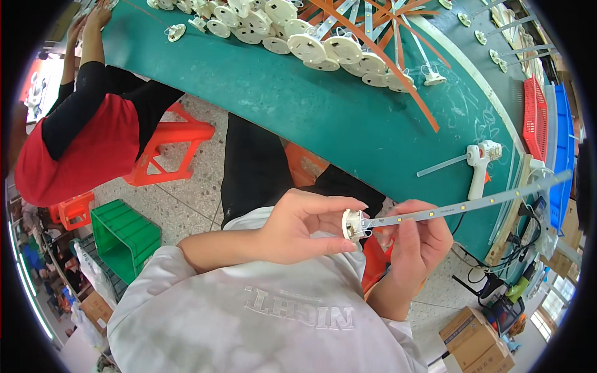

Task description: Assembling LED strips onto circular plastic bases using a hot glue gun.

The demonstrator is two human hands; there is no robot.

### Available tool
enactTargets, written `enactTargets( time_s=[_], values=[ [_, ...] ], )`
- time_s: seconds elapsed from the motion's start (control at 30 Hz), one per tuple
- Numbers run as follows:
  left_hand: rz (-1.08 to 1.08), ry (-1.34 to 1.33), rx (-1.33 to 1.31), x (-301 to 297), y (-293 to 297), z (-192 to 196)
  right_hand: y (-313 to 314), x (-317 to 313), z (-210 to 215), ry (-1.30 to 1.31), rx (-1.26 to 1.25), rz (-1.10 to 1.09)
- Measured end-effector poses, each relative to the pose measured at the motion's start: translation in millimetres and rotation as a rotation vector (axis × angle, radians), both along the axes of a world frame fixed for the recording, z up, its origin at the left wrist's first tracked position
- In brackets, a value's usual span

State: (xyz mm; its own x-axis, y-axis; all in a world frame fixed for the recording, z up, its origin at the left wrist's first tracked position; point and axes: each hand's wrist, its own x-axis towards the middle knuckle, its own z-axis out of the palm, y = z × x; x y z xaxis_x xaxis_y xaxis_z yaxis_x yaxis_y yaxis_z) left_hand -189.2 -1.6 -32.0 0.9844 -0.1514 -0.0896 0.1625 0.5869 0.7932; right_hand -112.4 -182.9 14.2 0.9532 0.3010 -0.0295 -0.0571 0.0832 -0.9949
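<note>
Your left fingers [326, 202] pinch the white base [350, 224], right fingers [407, 241] the LED strip [467, 206]. Glue gun [478, 168] lies on the surface [373, 118].

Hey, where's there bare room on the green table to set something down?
On the green table, the stretch between the piled white discs and the near edge looks bare, reaching rightward to the glue gun. The far side is crowded with those discs and orange strips.
</note>
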Motion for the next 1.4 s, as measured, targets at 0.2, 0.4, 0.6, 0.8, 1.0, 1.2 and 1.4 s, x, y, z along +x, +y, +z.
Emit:
enactTargets(
  time_s=[0.2, 0.4, 0.6, 0.8, 1.0, 1.2, 1.4],
  values=[
    [0.085, -0.150, 0.155, 2, -2, -4, 4, -5, 2, 0.171, 0.002, 0.072],
    [0.111, -0.195, 0.383, 3, 1, 2, 2, -6, -2, 0.295, 0.123, 0.146],
    [0.117, -0.202, 0.385, 5, 1, 3, 3, -3, -3, 0.280, 0.138, 0.196],
    [0.106, -0.200, 0.382, 6, 1, 0, 3, -4, -8, 0.281, 0.142, 0.212],
    [0.123, -0.246, 0.474, 8, 5, -4, 16, -4, -5, 0.301, 0.112, 0.137],
    [0.028, -0.151, 0.286, 9, 10, -2, 10, -1, -21, 0.244, 0.155, 0.199],
    [-0.008, 0.014, -0.061, 2, 4, -2, 6, 1, -31, 0.270, 0.347, 0.297]
  ],
)
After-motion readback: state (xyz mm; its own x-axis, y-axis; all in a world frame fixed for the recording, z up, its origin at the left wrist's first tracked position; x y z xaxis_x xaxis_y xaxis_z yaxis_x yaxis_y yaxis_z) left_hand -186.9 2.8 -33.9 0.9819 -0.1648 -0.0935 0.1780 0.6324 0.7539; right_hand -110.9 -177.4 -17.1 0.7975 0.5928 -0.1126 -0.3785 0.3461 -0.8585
